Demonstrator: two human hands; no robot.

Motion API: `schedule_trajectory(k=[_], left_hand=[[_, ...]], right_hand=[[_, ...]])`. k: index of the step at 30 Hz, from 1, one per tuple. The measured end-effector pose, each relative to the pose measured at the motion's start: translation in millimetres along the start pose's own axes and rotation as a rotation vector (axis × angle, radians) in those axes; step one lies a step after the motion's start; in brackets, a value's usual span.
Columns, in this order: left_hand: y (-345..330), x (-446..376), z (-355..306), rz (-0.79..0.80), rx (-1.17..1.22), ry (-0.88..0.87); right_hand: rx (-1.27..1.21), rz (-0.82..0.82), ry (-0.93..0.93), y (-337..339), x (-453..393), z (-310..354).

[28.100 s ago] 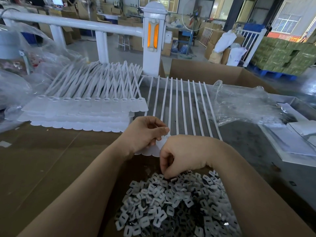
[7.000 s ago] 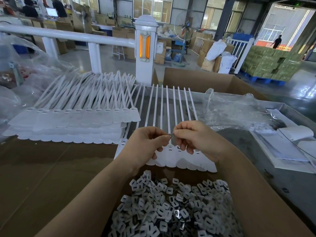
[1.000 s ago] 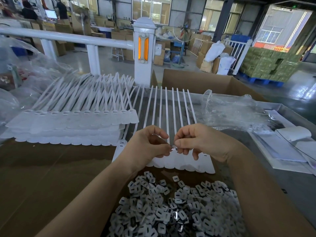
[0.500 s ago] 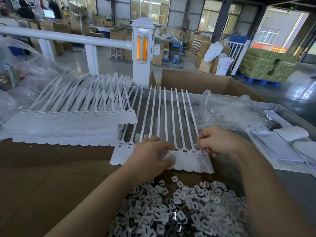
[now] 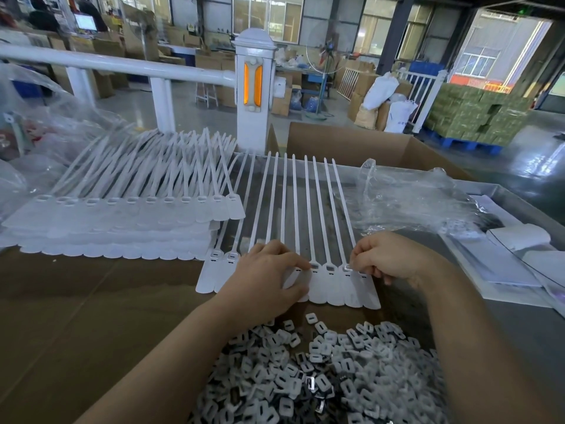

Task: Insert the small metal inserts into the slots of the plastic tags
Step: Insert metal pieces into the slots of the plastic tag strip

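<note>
A joined strip of white plastic tags point(image 5: 336, 289) lies flat on the table before me, its long tails pointing away. My left hand point(image 5: 266, 280) rests on the tag heads in the middle of the strip, fingers spread over them. My right hand point(image 5: 388, 258) has curled fingers and pinches a small metal insert point(image 5: 347, 267) at the slot of a tag near the strip's right end. A heap of small grey and metal inserts point(image 5: 321, 377) fills the cardboard box below my hands.
A stack of white tag strips point(image 5: 122, 221) lies to the left. Crumpled clear plastic bags point(image 5: 406, 197) sit to the right, with an open cardboard box point(image 5: 351, 145) behind. White sheets and a tray point(image 5: 504, 258) lie at the far right. A white railing post point(image 5: 253, 87) stands behind the table.
Over the last second my hands parted from mid-air and came down onto the strip. My left hand now presses the tag heads and my right hand has gone to the right end slot.
</note>
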State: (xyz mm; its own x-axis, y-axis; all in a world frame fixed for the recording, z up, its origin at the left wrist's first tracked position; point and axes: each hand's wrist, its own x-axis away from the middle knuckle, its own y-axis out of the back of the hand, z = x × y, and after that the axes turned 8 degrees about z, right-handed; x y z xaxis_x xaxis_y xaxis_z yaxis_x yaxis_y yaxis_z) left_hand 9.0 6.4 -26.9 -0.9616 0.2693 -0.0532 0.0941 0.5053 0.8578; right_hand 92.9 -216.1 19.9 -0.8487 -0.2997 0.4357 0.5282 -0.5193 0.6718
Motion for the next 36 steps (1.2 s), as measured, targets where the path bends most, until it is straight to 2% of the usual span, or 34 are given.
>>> schedule_trajectory(k=[13,22,36], left_hand=[[-0.9,-0.8,2.5,0.006,0.002,-0.009],[-0.8,-1.6,4.3,0.015,0.011,-0.014],[4.7,0.9,3.7,0.038,0.095,0.006]], right_hand=[[0.129,0.0,-0.024,-6.1,-2.3,7.0],[0.033,-0.024,-0.047,-5.5,-4.2,5.5],[0.017,-0.025,-0.051,-10.0,-1.4,8.8]])
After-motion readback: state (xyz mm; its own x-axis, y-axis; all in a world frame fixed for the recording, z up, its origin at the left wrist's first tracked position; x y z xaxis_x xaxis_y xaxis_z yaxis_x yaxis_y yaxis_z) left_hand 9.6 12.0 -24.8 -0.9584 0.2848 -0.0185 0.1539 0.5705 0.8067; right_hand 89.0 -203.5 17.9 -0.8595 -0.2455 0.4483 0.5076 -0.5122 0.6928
